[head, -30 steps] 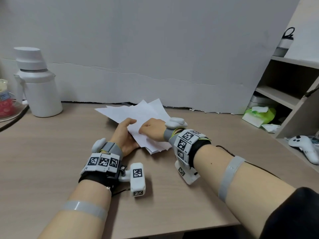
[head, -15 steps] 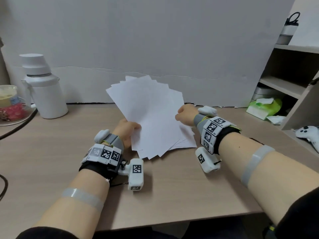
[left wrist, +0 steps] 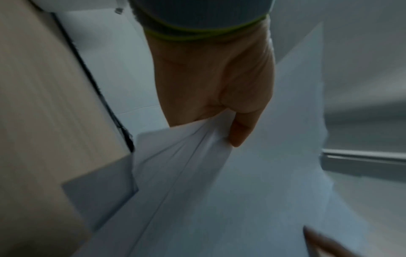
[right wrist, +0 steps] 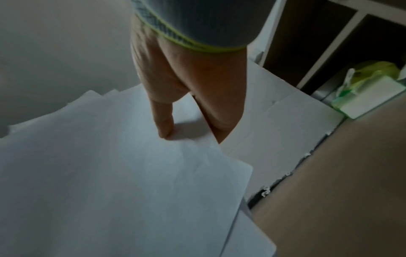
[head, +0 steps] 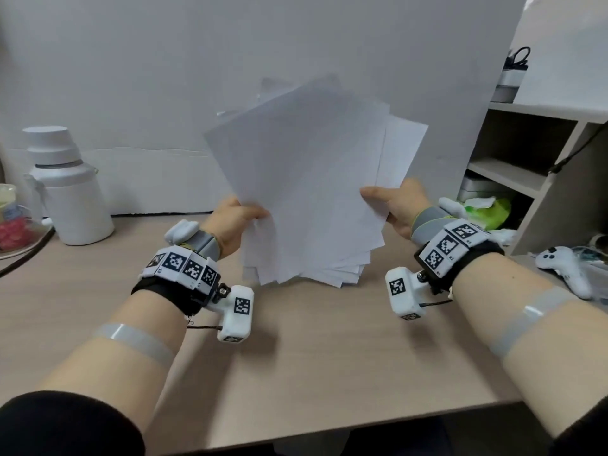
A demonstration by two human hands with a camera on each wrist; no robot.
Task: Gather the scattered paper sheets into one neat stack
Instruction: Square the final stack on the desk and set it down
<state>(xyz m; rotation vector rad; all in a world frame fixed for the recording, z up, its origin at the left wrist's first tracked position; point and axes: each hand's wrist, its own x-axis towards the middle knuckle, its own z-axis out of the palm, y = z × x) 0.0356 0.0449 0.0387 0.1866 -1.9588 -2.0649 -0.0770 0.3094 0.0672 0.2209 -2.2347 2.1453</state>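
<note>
we hold the fanned bundle of plain white paper sheets [head: 306, 189] upright over the middle of the pale wood-grain desk [head: 296, 350], its lower corners down at or just above the desktop; we cannot tell whether they touch. the long axis of the sheets runs up and down, leaning a little to the left at the top, and the broad faces turn toward us. the sheets are not squared: their top edges and bottom corners splay out in steps.

our left hand [head: 230, 225] grips the left edge of the bundle low down, thumb [left wrist: 239, 132] curled onto the near face and the other fingers hidden behind the paper. the left wrist view shows the paper creased into folds where the thumb pinches it. our right hand [head: 398, 205] grips the right edge at about the same height, thumb [right wrist: 163, 120] pressed on the near face, the rest of the fingers behind the sheets.

near the back left corner of the desk stands a white plastic insulated jug with a stepped lid [head: 65, 189]. at the right edge sits a grey open shelf unit [head: 533, 166], with a green-and-white tissue pack [head: 487, 209] at its foot and a white game controller [head: 566, 268] in front of it. a white board backdrop [head: 230, 60] stands along the back edge.
</note>
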